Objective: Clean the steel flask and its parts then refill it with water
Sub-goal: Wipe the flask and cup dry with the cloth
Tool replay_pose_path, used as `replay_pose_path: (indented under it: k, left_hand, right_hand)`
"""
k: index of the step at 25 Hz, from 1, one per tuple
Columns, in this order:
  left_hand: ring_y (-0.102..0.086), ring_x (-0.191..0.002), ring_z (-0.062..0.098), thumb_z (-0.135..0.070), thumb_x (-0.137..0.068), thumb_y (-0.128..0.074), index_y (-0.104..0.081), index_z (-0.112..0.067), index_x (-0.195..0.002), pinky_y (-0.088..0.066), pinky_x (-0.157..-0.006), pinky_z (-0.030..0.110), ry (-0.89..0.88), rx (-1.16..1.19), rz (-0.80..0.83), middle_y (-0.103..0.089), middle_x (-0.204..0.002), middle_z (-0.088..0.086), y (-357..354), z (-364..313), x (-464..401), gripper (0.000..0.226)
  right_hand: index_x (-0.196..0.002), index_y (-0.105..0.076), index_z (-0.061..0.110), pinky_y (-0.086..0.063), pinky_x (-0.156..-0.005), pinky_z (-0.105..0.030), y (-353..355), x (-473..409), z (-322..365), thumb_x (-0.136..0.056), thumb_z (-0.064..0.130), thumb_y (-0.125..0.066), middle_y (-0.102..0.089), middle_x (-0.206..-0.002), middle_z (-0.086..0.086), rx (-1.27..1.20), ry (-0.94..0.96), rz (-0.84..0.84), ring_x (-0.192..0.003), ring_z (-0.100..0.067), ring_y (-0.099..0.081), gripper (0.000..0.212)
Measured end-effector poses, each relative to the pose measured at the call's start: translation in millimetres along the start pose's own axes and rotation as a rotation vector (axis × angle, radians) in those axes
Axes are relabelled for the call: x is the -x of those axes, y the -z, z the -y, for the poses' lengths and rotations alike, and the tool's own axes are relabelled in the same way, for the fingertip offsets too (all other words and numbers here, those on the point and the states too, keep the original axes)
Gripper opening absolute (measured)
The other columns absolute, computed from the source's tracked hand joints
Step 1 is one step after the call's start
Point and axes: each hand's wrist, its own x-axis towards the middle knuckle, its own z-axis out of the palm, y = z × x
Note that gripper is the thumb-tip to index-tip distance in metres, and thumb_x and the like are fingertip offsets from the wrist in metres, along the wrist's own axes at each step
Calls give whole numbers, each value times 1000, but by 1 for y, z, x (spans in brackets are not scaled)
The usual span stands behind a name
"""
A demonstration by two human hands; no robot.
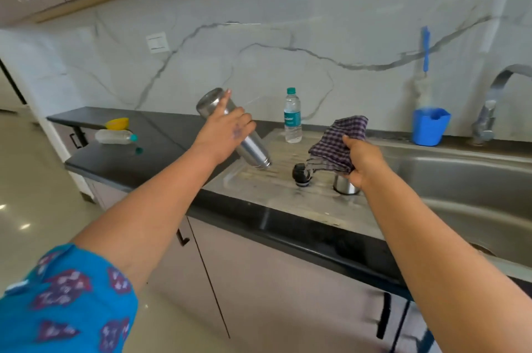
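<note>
My left hand grips the steel flask around its middle and holds it tilted, mouth down toward the steel draining board, base up and to the left. A checked purple cloth is bunched in my right hand, lifted above the board. On the board stand the flask's black stopper and, partly hidden behind my right hand, its steel cup lid.
A clear plastic water bottle stands at the back of the board. The sink basin lies to the right with a tap and a blue holder behind it. An empty bottle, its loose cap and a yellow funnel lie on the black counter at left.
</note>
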Motion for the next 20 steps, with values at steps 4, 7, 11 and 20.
replay_pose_path:
  k: [4,7,11,20]
  left_hand:
    - [-30,-144,27,-13,-84,-69,-39,-21,-140,11,-108,68,-165,-248,46,-47,-139,1,-14,12,-28,64]
    - [-26,-146,27,-16,-81,-74,-39,-23,-140,11,-109,68,-245,-293,46,-45,-141,1,-23,12,-47,68]
    - [-20,-149,27,-10,-82,-72,-37,-21,-135,10,-110,68,-332,-296,28,-43,-141,4,-39,-3,-66,64]
    - [-16,-150,28,-5,-83,-70,-35,-23,-134,7,-111,70,-437,-229,-101,-39,-144,4,-51,-24,-92,63]
  right_hand:
    - [-130,-51,11,-59,-74,-40,-24,-11,1,-96,21,-57,-66,-113,-10,-35,9,9,-93,-27,-67,36]
    - [-130,-51,12,-59,-74,-40,-31,-20,1,-95,21,-58,-66,-112,-9,-40,0,11,-93,-27,-67,37]
    - [-130,-51,12,-59,-72,-40,-30,-32,-2,-96,20,-57,-66,-111,-9,-36,0,-7,-93,-27,-68,35]
    - [-128,-52,12,-59,-74,-42,-20,-48,2,-96,20,-57,-66,-108,-10,-46,24,-27,-93,-28,-67,34]
